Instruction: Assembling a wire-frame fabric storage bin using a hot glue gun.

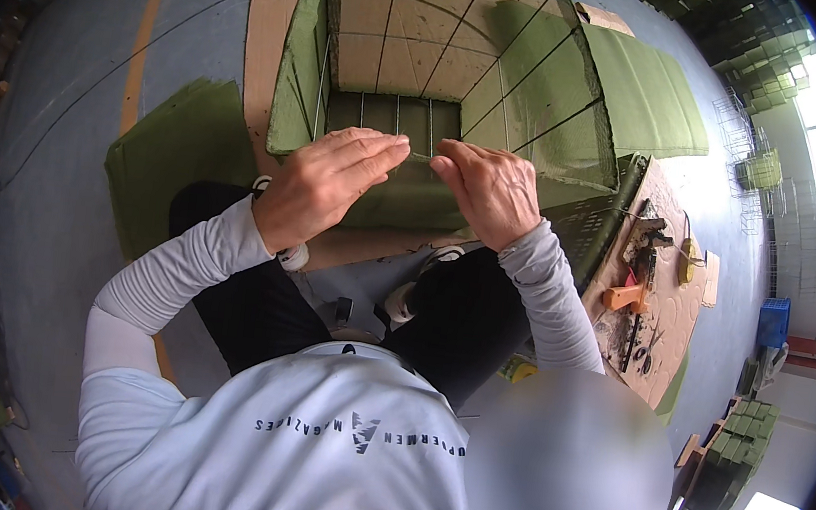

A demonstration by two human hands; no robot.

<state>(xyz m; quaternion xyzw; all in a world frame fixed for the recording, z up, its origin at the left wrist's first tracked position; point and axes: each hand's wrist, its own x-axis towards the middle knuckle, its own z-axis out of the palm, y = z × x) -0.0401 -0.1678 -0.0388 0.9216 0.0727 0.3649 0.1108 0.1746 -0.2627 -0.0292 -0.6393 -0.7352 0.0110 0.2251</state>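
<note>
The left hand (328,180) and the right hand (496,193) are meeting over the near rim of a green box (293,81) crossed by thin wires (385,41). Each grip is drawing thumb and fingers close together; whether either is pinching the rim cannot be told. The box is resting over a cardboard sheet (261,57) on the floor (72,116), the sheet's left edge showing past it. A green panel (173,153) is lying to the left. On the right-hand desk (675,311), an orange-handled tool (624,298) is lying toward the left edge, scissors (646,361) toward the near end.
</note>
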